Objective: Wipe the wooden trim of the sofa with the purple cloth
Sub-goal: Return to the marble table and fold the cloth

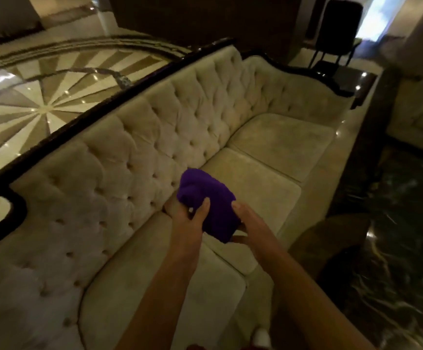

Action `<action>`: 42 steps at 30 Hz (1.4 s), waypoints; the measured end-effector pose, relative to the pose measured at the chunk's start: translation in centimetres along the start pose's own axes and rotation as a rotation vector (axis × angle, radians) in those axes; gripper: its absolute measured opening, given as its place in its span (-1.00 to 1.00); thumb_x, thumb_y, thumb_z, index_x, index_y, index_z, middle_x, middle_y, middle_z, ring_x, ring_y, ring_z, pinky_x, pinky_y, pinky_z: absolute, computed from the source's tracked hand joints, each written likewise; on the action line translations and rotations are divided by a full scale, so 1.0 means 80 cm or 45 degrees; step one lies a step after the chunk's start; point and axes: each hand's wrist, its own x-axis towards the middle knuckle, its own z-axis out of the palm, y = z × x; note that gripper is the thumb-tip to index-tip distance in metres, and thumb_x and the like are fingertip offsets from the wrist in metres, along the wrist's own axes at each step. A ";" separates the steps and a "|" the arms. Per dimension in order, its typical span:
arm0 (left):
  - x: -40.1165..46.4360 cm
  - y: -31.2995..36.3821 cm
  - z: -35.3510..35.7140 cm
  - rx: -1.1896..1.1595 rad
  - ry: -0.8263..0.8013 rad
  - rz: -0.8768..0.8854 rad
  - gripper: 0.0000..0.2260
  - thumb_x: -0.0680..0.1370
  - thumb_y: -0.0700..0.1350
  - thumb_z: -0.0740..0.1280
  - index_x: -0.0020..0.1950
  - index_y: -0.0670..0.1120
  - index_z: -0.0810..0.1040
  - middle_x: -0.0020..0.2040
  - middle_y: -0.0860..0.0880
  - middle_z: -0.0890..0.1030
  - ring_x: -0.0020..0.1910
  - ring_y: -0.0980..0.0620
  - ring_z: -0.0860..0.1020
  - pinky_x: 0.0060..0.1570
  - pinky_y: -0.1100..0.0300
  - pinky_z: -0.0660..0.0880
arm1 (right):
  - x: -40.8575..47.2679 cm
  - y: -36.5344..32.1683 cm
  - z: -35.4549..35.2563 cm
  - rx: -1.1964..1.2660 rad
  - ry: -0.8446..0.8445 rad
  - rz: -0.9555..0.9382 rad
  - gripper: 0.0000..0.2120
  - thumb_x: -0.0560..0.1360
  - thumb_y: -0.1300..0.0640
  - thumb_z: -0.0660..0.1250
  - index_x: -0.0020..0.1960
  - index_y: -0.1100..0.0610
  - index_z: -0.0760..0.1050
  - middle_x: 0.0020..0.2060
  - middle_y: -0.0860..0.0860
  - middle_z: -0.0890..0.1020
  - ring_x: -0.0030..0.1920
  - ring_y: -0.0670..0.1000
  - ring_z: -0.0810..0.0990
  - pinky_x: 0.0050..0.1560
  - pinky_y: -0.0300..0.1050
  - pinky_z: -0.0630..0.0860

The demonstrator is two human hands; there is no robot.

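Observation:
A bunched purple cloth (209, 198) is held between both hands above the sofa's seat cushions. My left hand (189, 219) grips its left side with the thumb on top. My right hand (249, 223) holds its right and lower edge. The cream tufted sofa (154, 137) stretches from the near left to the far right. Its dark wooden trim (99, 107) runs along the top of the backrest, well above and left of the cloth, and curls down at the near left end (19, 205).
Behind the sofa lies a polished floor with a sunburst pattern (41, 102). A dark marble floor (394, 236) is on the right. A dark side table (357, 82) stands past the sofa's far end, with a black chair (339, 29) beyond it.

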 end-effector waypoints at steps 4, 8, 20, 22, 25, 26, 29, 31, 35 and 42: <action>-0.007 -0.031 0.113 0.049 -0.143 -0.088 -0.70 0.62 -0.19 0.39 0.22 0.20 0.64 0.18 0.07 0.74 0.18 0.01 0.70 0.17 -0.05 0.64 | 0.000 -0.006 -0.107 0.209 0.093 0.022 -0.34 0.38 -0.36 0.44 0.39 -0.11 0.49 0.25 -0.08 0.68 0.19 -0.05 0.70 0.02 -0.12 0.69; -0.007 -0.057 0.206 0.024 -0.357 -0.217 -0.66 0.62 -0.26 0.34 0.38 -0.01 0.57 0.25 -0.05 0.71 0.24 -0.08 0.68 0.09 0.08 0.67 | -0.008 -0.010 -0.231 0.379 0.120 -0.002 -0.27 0.37 -0.21 0.55 0.47 0.00 0.47 0.30 0.00 0.68 0.29 0.03 0.67 0.26 0.02 0.64; 0.011 -0.108 0.386 0.125 -0.812 -0.587 -0.51 0.39 -0.28 0.39 0.34 -0.19 0.57 0.19 -0.28 0.70 0.13 -0.24 0.69 0.03 -0.10 0.64 | -0.090 0.022 -0.445 0.114 0.365 -0.014 -0.16 0.22 -0.32 0.67 0.43 -0.19 0.47 0.33 -0.06 0.62 0.31 0.03 0.65 0.29 0.13 0.63; 0.020 -0.122 0.422 0.097 -0.880 -0.697 -0.43 0.38 -0.31 0.36 0.42 -0.18 0.51 0.28 -0.23 0.67 0.26 -0.22 0.64 0.17 -0.12 0.58 | -0.102 0.034 -0.468 0.285 0.484 -0.055 -0.18 0.28 -0.32 0.64 0.47 -0.22 0.44 0.42 -0.03 0.56 0.40 0.07 0.59 0.35 0.14 0.57; 0.032 -0.140 0.472 0.187 -1.051 -0.781 -0.44 0.35 -0.31 0.38 0.36 -0.11 0.55 0.27 -0.17 0.69 0.29 -0.19 0.63 0.20 -0.09 0.57 | -0.110 0.045 -0.490 0.434 0.611 -0.015 -0.26 0.35 -0.25 0.62 0.47 -0.18 0.48 0.42 0.03 0.59 0.41 0.11 0.58 0.31 0.01 0.59; 0.036 -0.144 0.486 0.228 -1.103 -0.787 -0.46 0.34 -0.29 0.39 0.34 -0.10 0.57 0.28 -0.17 0.69 0.30 -0.19 0.63 0.24 -0.11 0.56 | -0.109 0.046 -0.495 0.441 0.637 -0.009 -0.34 0.37 -0.21 0.62 0.42 -0.15 0.53 0.37 0.04 0.63 0.38 0.11 0.60 0.27 -0.04 0.61; 0.054 -0.156 0.518 0.429 -1.244 -0.708 -0.48 0.42 -0.29 0.42 0.38 -0.07 0.55 0.32 -0.15 0.66 0.32 -0.15 0.62 0.39 -0.21 0.48 | -0.103 0.038 -0.504 0.476 0.819 0.029 -0.49 0.32 -0.17 0.68 0.24 -0.17 0.66 0.24 0.02 0.72 0.27 0.08 0.69 0.15 -0.11 0.65; 0.073 -0.162 0.538 0.578 -1.372 -0.573 -0.58 0.54 -0.28 0.41 0.35 0.04 0.56 0.29 -0.06 0.68 0.30 -0.07 0.63 0.39 -0.21 0.49 | -0.101 0.029 -0.511 0.503 1.045 0.011 -0.50 0.24 -0.21 0.70 0.15 -0.26 0.68 0.17 -0.06 0.74 0.19 -0.01 0.72 0.07 -0.14 0.67; 0.083 -0.174 0.578 0.834 -1.649 -0.285 -0.63 0.49 0.15 0.47 0.29 0.26 0.53 0.22 0.18 0.68 0.24 0.16 0.64 0.24 0.08 0.58 | -0.117 0.036 -0.523 0.562 1.362 -0.097 -0.52 0.24 -0.11 0.67 0.13 -0.30 0.66 0.12 -0.13 0.75 0.11 -0.09 0.74 -0.04 -0.24 0.67; 0.099 -0.199 0.698 0.791 -1.973 -0.174 -0.19 0.33 0.41 0.49 0.49 0.54 0.16 0.54 0.34 0.28 0.50 0.33 0.34 0.32 0.22 0.48 | -0.159 0.040 -0.573 0.814 1.281 -0.232 -0.43 0.28 0.06 0.64 0.26 -0.18 0.64 0.21 0.04 0.72 0.23 0.12 0.70 0.07 -0.09 0.67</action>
